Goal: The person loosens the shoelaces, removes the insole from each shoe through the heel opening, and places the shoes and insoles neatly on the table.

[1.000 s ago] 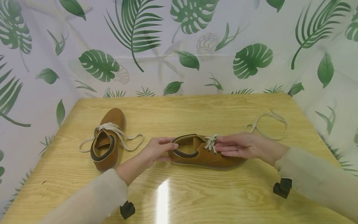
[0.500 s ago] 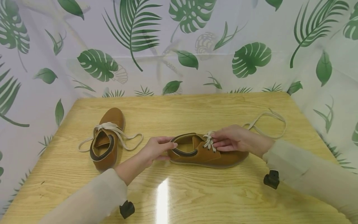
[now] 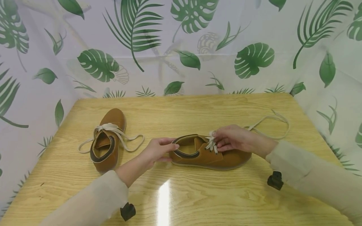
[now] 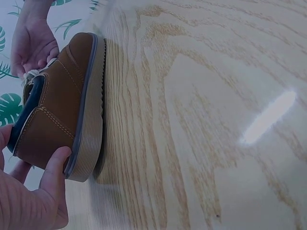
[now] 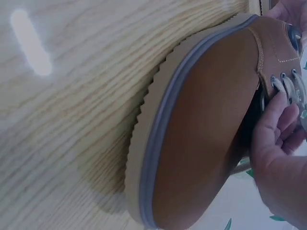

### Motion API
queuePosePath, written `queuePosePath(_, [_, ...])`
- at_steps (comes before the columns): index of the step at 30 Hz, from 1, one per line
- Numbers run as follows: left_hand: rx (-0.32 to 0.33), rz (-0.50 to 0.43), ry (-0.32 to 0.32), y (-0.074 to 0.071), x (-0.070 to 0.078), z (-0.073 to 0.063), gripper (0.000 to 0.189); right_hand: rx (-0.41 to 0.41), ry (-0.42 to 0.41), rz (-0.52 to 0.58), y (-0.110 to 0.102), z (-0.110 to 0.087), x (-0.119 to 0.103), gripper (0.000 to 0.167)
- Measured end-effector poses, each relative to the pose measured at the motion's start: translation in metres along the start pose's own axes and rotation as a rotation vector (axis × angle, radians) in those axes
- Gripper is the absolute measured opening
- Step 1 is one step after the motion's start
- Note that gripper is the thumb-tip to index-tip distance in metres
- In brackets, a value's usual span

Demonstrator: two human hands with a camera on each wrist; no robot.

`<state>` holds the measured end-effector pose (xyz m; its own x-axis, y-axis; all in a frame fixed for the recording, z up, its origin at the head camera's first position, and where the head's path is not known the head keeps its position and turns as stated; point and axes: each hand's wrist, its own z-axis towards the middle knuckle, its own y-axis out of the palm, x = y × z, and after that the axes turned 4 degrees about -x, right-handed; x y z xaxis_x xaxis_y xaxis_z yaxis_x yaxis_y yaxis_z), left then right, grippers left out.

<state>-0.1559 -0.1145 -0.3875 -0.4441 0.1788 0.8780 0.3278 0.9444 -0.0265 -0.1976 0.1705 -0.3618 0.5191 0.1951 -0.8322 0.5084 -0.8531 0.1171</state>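
Observation:
A brown lace-up shoe point(image 3: 207, 160) lies sideways on the table in the head view, toe to the right. My left hand point(image 3: 156, 151) grips its heel, thumb over the dark collar, other fingers outside the back. In the left wrist view the shoe's heel point(image 4: 45, 139) sits between thumb and fingers. My right hand point(image 3: 236, 138) has its fingertips at the cream shoelace point(image 3: 210, 143) over the eyelets, pinching it. The right wrist view shows thumb and fingers bent at the lace rows point(image 5: 290, 88) near the tongue. The lace's long end point(image 3: 287, 125) loops on the table beyond the right hand.
A second brown shoe point(image 3: 113, 153) stands at the left, toe pointing away, its laces loosely spread beside it. A leaf-printed cloth point(image 3: 169, 69) hangs along the back and sides of the wooden table point(image 3: 226, 201).
My right hand has moved left and slightly up along the shoe, its straighter fingers bending to pinch the lace. The left hand keeps its grip on the heel.

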Motion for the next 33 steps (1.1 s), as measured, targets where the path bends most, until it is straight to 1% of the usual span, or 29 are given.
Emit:
queuePosePath(5, [-0.005,0.003,0.005,0.0,0.0,-0.001,0.039,0.081,-0.041,0.083,-0.01,-0.007,-0.008,0.016])
queuePosePath(7, [-0.006,0.005,0.006,0.0,0.0,-0.001,0.04,0.079,-0.047,0.114,-0.017,-0.01,-0.011,0.019])
queuePosePath(10, [0.001,0.004,0.006,-0.001,0.0,-0.002,0.039,0.017,-0.061,0.129,-0.024,-0.012,-0.01,0.026])
queuePosePath(14, [0.006,0.005,0.001,0.0,0.0,-0.003,0.039,-0.087,-0.063,0.159,-0.028,-0.011,-0.004,0.027])
queuePosePath(17, [0.001,0.006,0.002,0.0,0.0,-0.003,0.039,-0.153,-0.001,0.111,-0.033,-0.012,-0.003,0.02])
queuePosePath(21, [-0.008,0.001,0.002,-0.001,0.0,-0.002,0.039,-0.223,0.087,-0.095,-0.04,-0.016,-0.003,0.013])
queuePosePath(22, [-0.01,0.001,0.002,-0.001,0.0,-0.002,0.04,-0.225,0.101,-0.134,-0.042,-0.017,-0.003,0.011])
queuePosePath(24, [-0.012,0.005,0.007,-0.002,-0.001,-0.002,0.04,-0.218,0.117,-0.163,-0.047,-0.018,-0.004,0.009])
queuePosePath(30, [-0.009,0.001,0.017,-0.002,-0.002,-0.001,0.04,-0.162,0.137,-0.116,-0.069,-0.022,-0.006,0.014])
queuePosePath(33, [-0.005,-0.002,0.015,-0.002,-0.002,-0.001,0.04,-0.123,0.136,-0.058,-0.077,-0.022,-0.005,0.015])
